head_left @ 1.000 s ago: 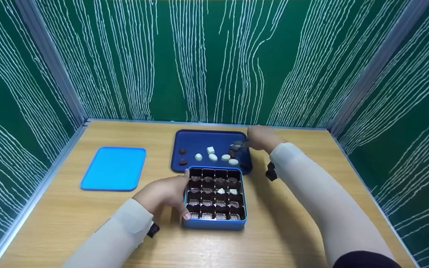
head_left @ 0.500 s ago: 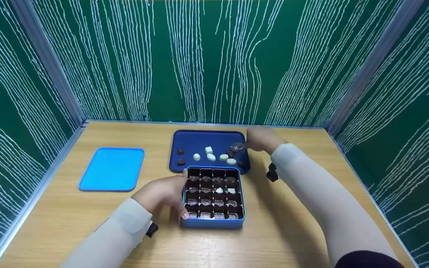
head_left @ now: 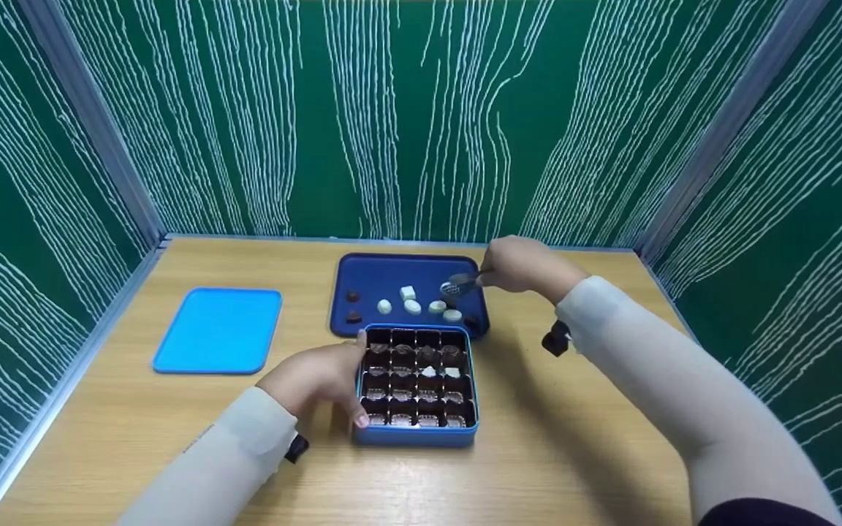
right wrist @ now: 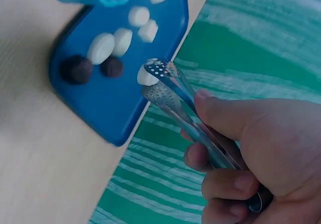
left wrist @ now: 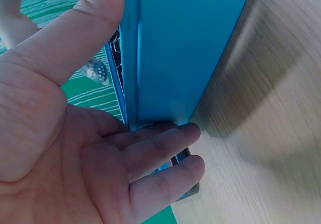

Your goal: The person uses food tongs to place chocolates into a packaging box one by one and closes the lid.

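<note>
Presently catalogued, with handling notes:

White piece (right wrist: 145, 77): one, held between the perforated heads of the tongs (right wrist: 193, 127), over the tray (head_left: 406, 272) and apparently clear of it. Probably light, firm, smooth; likely to slip or mark under a hard squeeze. Best taken across its sides, with mild pressure.

Tongs: slim, shiny metal, presumably springy. Right hand (head_left: 520, 263): grip closed round the shanks, thumb opposing fingers; best control probably there, ahead of the bend.

Box (head_left: 415, 437): blue, on the tabletop (head_left: 392, 486), just in front of the tray; brown insert (head_left: 403, 420) of small compartments, partly stocked. Walls look stiff, the insert thin and easily dented; take hold by the outer walls.

Left hand (head_left: 327, 376): grip spread along the box's left side, thumb at the near corner, fingers toward the far one.

Dark pieces (head_left: 353, 316): several on the tray, likely similar in handling; possibly softer, unverified.

Lid (head_left: 218, 330): light blue, flat, well apart at left; seemingly light, best lifted by its edge.
</note>
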A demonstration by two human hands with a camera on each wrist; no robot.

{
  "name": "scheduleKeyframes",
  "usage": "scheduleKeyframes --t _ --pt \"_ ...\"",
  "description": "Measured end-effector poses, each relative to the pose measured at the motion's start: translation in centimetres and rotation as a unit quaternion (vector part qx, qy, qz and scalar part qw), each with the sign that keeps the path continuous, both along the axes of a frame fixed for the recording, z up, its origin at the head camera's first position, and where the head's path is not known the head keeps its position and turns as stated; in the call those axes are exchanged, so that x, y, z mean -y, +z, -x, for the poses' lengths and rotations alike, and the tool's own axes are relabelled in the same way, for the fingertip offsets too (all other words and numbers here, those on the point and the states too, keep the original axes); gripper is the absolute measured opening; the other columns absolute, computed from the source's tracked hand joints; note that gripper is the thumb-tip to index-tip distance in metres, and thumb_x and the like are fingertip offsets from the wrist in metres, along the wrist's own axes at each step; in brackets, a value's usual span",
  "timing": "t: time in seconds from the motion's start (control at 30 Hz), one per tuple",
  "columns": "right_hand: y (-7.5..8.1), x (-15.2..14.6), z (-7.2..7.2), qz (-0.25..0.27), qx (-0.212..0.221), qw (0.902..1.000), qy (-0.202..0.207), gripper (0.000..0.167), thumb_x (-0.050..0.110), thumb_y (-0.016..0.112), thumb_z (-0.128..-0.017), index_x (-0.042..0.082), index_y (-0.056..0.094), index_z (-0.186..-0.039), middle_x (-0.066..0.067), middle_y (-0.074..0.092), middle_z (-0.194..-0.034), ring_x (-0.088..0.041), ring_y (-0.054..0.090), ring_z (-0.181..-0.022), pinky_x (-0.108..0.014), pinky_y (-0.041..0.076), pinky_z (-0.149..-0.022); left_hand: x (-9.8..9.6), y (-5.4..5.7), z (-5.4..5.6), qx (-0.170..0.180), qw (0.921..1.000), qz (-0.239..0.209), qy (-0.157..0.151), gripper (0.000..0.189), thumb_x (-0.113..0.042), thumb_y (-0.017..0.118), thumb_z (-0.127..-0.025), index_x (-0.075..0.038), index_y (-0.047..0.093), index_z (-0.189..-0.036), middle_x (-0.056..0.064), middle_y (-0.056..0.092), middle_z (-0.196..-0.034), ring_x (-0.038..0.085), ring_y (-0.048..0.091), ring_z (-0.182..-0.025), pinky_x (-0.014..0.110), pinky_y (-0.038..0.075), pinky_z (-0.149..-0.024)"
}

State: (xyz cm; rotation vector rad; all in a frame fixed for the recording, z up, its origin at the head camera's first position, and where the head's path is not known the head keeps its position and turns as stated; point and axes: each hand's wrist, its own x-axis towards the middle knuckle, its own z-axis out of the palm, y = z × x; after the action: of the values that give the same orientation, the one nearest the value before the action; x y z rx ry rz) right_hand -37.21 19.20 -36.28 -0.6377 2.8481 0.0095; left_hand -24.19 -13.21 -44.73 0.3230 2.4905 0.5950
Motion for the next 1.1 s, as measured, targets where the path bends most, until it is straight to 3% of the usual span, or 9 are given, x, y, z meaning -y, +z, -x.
scheduleKeyframes --t 0.23,0.47,0.63,0.8,0.87,0.93,1.1 --pt "2.5 2.3 -4.4 -0.002 0.002 0.9947 0.103 0.024 0.029 0.074 -0.111 0.015 0.090 -0.099 0.004 0.066 -0.071 -0.012 0.051 -0.060 -0.025 0.041 -0.054 0.0 0.1 0.2 0.000 1.0000 0.005 -0.006 0.164 -0.036 0.109 -0.068 -0.005 -0.005 -0.182 0.021 0.030 -0.186 0.042 0.038 -0.170 0.058 0.031 -0.142" --pt "2.3 5.2 -7.5 -0.005 0.021 0.9823 0.186 0.026 0.033 0.079 -0.108 0.016 0.088 -0.092 0.007 0.068 -0.068 -0.008 0.055 -0.055 -0.022 0.045 -0.051 0.0 0.0 0.1 0.003 1.0000 0.001 -0.008 0.163 -0.035 0.109 -0.070 -0.006 -0.007 -0.181 0.021 0.031 -0.186 0.041 0.035 -0.172 0.056 0.030 -0.143" --pt "1.6 7.1 -8.2 -0.051 0.002 0.9766 0.209 0.034 0.036 0.082 -0.107 0.018 0.077 -0.078 0.009 0.060 -0.064 -0.009 0.050 -0.057 -0.024 0.042 -0.052 -0.2 0.1 0.0 0.003 1.0000 -0.001 -0.005 0.163 -0.035 0.109 -0.070 -0.006 -0.005 -0.182 0.020 0.030 -0.186 0.039 0.036 -0.171 0.056 0.031 -0.143" --pt "1.0 8.7 -8.1 -0.093 0.010 0.9759 0.198 0.043 0.038 0.083 -0.106 0.020 0.069 -0.070 0.009 0.057 -0.059 -0.010 0.049 -0.055 -0.027 0.041 -0.052 -0.2 0.2 -0.1 0.014 0.9998 -0.012 0.010 0.163 -0.032 0.110 -0.069 -0.009 -0.005 -0.183 0.017 0.029 -0.187 0.036 0.038 -0.171 0.058 0.037 -0.139" --pt "0.9 9.2 -8.2 -0.104 0.015 0.9762 0.190 0.042 0.039 0.084 -0.105 0.018 0.071 -0.070 0.007 0.061 -0.061 -0.010 0.051 -0.055 -0.028 0.043 -0.053 -0.1 0.3 -0.2 0.021 0.9995 -0.015 0.016 0.164 -0.031 0.110 -0.069 -0.011 -0.007 -0.183 0.018 0.028 -0.188 0.037 0.040 -0.170 0.058 0.044 -0.135" --pt "0.8 9.7 -8.2 -0.112 0.011 0.9758 0.187 0.038 0.039 0.085 -0.104 0.017 0.074 -0.075 0.006 0.066 -0.065 -0.011 0.053 -0.057 -0.030 0.048 -0.055 -0.1 0.3 -0.2 0.034 0.9987 -0.027 0.027 0.164 -0.028 0.110 -0.070 -0.013 -0.009 -0.183 0.018 0.024 -0.189 0.040 0.045 -0.166 0.061 0.059 -0.119" --pt "0.5 11.2 -8.3 -0.149 -0.009 0.9710 0.187 0.032 0.040 0.087 -0.103 0.014 0.078 -0.086 0.002 0.075 -0.076 -0.012 0.057 -0.062 -0.037 0.063 -0.068 0.0 0.2 -0.1 0.016 0.9996 -0.019 0.015 0.161 -0.030 0.109 -0.071 -0.009 -0.005 -0.183 0.019 0.028 -0.187 0.040 0.045 -0.166 0.058 0.052 -0.128"
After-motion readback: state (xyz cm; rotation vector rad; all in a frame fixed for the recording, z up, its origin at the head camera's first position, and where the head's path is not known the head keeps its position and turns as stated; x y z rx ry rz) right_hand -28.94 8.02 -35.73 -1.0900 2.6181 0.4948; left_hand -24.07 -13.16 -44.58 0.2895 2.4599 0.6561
